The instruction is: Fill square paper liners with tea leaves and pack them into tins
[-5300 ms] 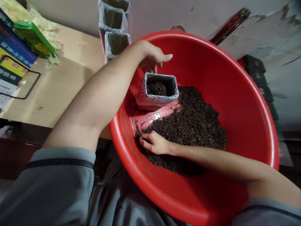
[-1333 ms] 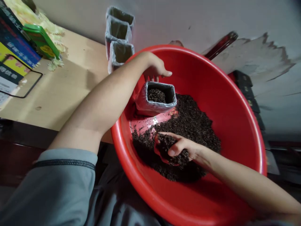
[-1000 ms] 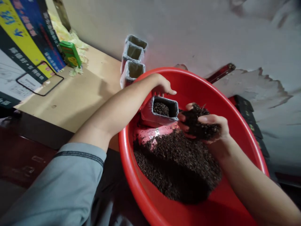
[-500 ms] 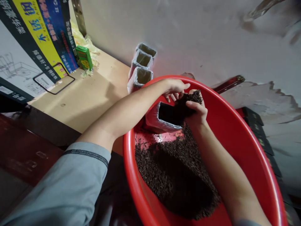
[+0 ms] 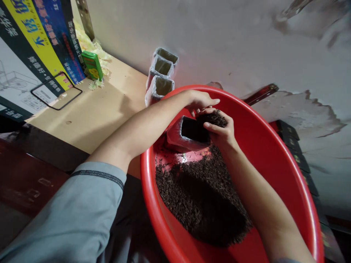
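A big red basin (image 5: 276,142) sits on my lap and holds a heap of dark loose tea leaves (image 5: 203,197). A small silvery foil bag (image 5: 175,136) stands open inside it, near the far-left wall. My left hand (image 5: 201,101) grips the bag's far edge. My right hand (image 5: 219,129) is cupped around a handful of tea leaves right at the bag's mouth, touching its right rim.
Three empty foil bags (image 5: 160,78) stand in a row on the wooden table (image 5: 104,109) beyond the basin. A green box (image 5: 92,65) and a printed carton (image 5: 33,62) lie at the table's left. A grey wall rises behind.
My right hand scooped tea leaves from the heap, lifted them up and brought them to the bag's mouth. My left hand stayed on the bag. The camera tilted upward.
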`<state>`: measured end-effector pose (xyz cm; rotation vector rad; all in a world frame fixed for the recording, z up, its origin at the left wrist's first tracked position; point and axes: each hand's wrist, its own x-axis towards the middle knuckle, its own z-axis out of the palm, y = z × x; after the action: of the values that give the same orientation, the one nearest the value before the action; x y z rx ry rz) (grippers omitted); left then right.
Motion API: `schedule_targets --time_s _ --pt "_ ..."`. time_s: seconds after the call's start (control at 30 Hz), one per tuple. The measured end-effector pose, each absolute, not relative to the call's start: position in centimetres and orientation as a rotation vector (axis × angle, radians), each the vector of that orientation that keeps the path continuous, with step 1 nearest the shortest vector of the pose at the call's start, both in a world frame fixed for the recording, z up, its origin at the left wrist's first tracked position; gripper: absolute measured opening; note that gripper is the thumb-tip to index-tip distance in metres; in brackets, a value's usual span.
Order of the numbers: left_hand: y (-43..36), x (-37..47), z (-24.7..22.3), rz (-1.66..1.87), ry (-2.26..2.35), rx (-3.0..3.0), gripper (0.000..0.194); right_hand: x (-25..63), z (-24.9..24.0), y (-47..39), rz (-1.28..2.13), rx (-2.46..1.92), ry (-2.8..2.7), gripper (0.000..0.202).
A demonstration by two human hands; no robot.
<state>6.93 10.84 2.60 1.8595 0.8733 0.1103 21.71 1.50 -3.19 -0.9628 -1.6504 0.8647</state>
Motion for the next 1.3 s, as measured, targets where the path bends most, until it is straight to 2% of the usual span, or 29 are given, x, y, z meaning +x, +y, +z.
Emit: schedule_targets --time_s 0.27,0.37,0.5,0.63,0.73,0.87,1.0,1.07,1.17,1.3 --pt "11.2 7.2 1.9 0.167 0.884 1.874 0.059 20.2 -2.9 1.5 0.606 -1.024 -1.957 0.016" --pt "11.5 7.5 1.5 0.206 0.869 1.879 0.058 19.7 -2.4 0.9 0.443 -1.003 -2.074 0.016" --pt "11.5 7.5 1.9 0.371 0.846 2.203 0.04 22.0 -0.9 -2.2 0.095 -1.086 -2.116 0.019" --pt "10.2 7.6 3.7 0.368 0.723 2.6 0.033 27.3 -1.4 -7.4 -0.128 -1.365 -2.221 0.023" --pt "7.9 8.0 5.1 0.071 0.639 2.696 0.023 31.5 -4.1 -10.3 -0.123 -1.671 -2.372 0.037" --pt "4.8 8.4 5.9 -0.431 0.846 2.837 0.024 35.6 -8.4 -10.9 -0.008 -2.044 -2.478 0.064" --pt "3.7 8.4 6.1 -0.769 1.042 2.891 0.019 37.9 -10.0 -9.7 0.197 -2.296 -2.278 0.07" --pt "3.8 8.7 5.9 -0.809 0.951 2.918 0.023 38.6 -9.8 -9.1 0.27 -2.414 -2.138 0.071" --pt "3.9 9.2 5.3 -0.616 0.724 2.97 0.031 38.8 -9.1 -8.7 0.33 -2.472 -2.029 0.073" --pt "3.9 9.5 5.2 -0.505 0.908 3.017 0.027 37.9 -7.8 -8.8 0.44 -2.511 -2.025 0.073"
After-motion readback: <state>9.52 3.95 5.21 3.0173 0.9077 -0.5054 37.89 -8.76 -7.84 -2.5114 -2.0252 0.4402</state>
